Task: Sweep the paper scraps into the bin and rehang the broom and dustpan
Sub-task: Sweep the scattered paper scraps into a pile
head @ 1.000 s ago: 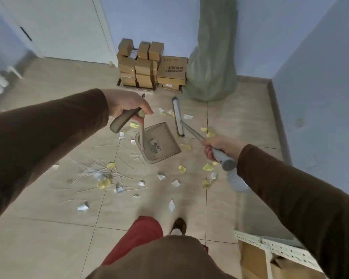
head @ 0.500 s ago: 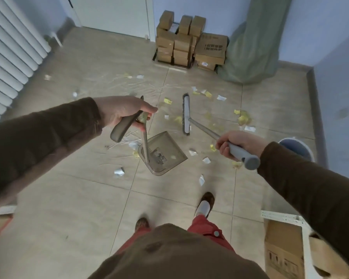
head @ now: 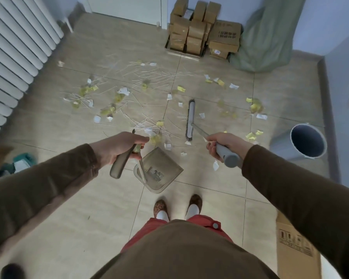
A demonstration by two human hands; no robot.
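Note:
My left hand [head: 118, 149] grips the grey handle of a long-handled dustpan [head: 159, 171], whose tan pan hangs just above the floor in front of my feet. My right hand [head: 226, 144] is closed on the grey handle of the broom [head: 190, 119]; its narrow head rests on the tiles ahead, pointing away from me. White and yellow paper scraps [head: 111, 109] lie scattered across the floor, thick at the left and middle and thinner at the right. A grey bin [head: 307, 140] stands open on the right near the wall.
A white radiator [head: 14, 57] lines the left wall. Stacked cardboard boxes [head: 201, 31] and a green sack [head: 270, 37] sit at the far wall. A flat cardboard box [head: 296, 248] lies at lower right. Thin straw-like strands litter the tiles. My feet [head: 177, 206] stand behind the dustpan.
The view has pulled back and tipped down, so more floor, scraps, the bin and both feet show. Both hands keep their grips; dustpan and broom head sit nearer my feet.

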